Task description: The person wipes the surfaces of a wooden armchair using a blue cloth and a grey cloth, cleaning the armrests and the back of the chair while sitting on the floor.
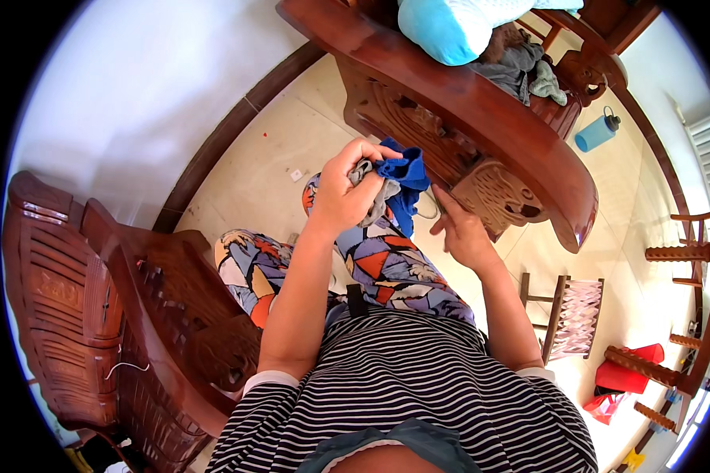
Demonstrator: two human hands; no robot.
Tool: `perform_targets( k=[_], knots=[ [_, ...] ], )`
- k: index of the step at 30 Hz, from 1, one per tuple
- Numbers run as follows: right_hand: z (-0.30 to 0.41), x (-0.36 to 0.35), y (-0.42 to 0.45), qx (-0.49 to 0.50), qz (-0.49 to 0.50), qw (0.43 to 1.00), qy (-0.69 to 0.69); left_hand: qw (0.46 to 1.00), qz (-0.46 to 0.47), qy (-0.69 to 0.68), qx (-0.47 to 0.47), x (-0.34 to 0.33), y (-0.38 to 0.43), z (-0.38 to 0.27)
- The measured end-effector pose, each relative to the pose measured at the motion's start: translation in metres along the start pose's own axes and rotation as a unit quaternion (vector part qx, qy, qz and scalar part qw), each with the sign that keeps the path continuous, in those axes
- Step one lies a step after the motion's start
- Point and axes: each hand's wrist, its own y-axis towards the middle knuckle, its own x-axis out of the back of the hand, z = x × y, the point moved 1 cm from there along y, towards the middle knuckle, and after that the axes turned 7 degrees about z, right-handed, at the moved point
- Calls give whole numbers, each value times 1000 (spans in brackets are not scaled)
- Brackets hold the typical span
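My left hand (349, 189) grips a bunched blue cloth (407, 177) together with a crumpled grey cloth (379, 202). The blue piece has folded edges and hangs down over my patterned trousers (384, 260). Just right of the cloth, my right hand (466, 230) holds nothing, its index finger stretched towards the blue fabric and the other fingers loosely bent. A thin pale loop (429, 207) shows between the blue cloth and my right hand; what it belongs to is unclear.
Ahead stands a carved wooden bench (449, 88) bearing a light-blue cushion (443, 29) and grey clothes (511, 65). A blue bottle (595, 136) is on the tiled floor. Left is a carved wooden chair (148, 319). A woven-seat stool (576, 319) and red bag (627, 369) lie right.
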Motion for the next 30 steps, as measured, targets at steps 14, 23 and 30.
perform_targets(
  k=[14, 23, 30],
  knots=[
    [0, -6, 16, 131, -202, 932, 272, 970, 180, -60, 153, -40, -32, 23],
    [6, -10, 18, 248, -268, 929, 61, 961, 33, -211, 177, -44, -4, 48],
    [-40, -37, 38, 60, -80, 831, 547, 939, 136, 233, 213, -78, -22, 54]
  ],
)
